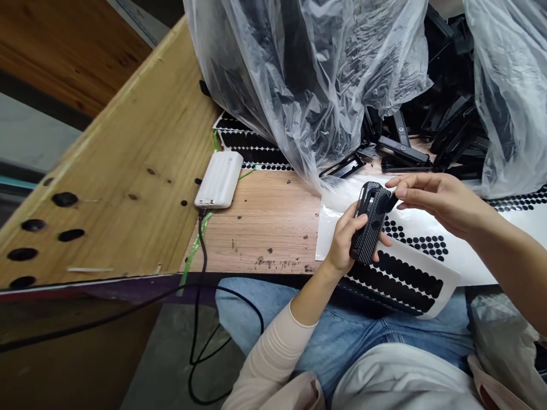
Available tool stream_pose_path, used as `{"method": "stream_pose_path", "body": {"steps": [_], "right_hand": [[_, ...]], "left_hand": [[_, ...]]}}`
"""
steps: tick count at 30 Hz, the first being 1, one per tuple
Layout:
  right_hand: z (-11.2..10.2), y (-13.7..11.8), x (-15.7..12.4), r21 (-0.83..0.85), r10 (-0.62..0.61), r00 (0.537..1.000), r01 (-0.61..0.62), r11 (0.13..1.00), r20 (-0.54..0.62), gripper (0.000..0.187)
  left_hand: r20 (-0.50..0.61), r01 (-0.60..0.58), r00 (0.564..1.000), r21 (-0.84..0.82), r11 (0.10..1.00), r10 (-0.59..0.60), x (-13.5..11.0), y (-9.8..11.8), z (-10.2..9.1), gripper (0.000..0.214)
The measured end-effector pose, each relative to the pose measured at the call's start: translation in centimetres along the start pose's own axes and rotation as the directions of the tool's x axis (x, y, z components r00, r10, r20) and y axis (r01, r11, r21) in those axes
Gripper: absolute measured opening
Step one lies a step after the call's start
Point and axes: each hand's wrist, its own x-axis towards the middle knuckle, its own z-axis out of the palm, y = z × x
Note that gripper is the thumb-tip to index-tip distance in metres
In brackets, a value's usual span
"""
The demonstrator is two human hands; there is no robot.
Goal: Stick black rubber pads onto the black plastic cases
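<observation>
My left hand (347, 239) is wrapped round a black carbon-patterned plastic case (368, 223), holding it upright above the table edge. My right hand (431, 199) pinches a small black oval sticker (390, 203) at its fingertips and holds it against the top right of the case. Under both hands lie white backing sheets (416, 267) covered with rows of black oval stickers, one sheet hanging over the table edge onto my lap.
A white power bank (219, 179) with a black cable (200, 250) lies on the wooden table (273, 222). Clear plastic bags (307, 74) and a pile of black plastic parts (444, 131) fill the back. A tilted wooden board (128, 171) rises on the left.
</observation>
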Motion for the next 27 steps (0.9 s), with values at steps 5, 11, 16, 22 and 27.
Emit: {"method": "stream_pose_path", "body": {"steps": [5, 11, 16, 22, 27], "right_hand": [[0.95, -0.71, 0.12, 0.045, 0.034, 0.997, -0.037, 0.998, 0.065, 0.036], [0.81, -0.86, 0.14, 0.061, 0.040, 0.996, -0.045, 0.997, 0.082, 0.033], [0.85, -0.80, 0.25, 0.072, 0.050, 0.996, -0.055, 0.996, 0.068, 0.034], [1.15, -0.84, 0.15, 0.017, 0.041, 0.998, -0.041, 0.999, 0.041, 0.039], [1.22, -0.94, 0.07, -0.026, 0.036, 0.998, -0.035, 0.999, 0.046, 0.040]], "left_hand": [[0.025, 0.002, 1.000, -0.026, 1.000, -0.001, 0.09, 0.04, -0.15, 0.057], [0.034, 0.005, 0.999, -0.037, 0.999, -0.004, 0.11, -0.01, -0.16, 0.056], [0.019, 0.003, 1.000, -0.042, 0.999, -0.003, 0.01, 0.14, 0.03, 0.056], [0.028, 0.007, 1.000, -0.017, 1.000, -0.007, -0.04, 0.13, -0.03, 0.055], [0.027, 0.010, 1.000, -0.013, 1.000, -0.009, -0.02, 0.04, -0.09, 0.056]]}}
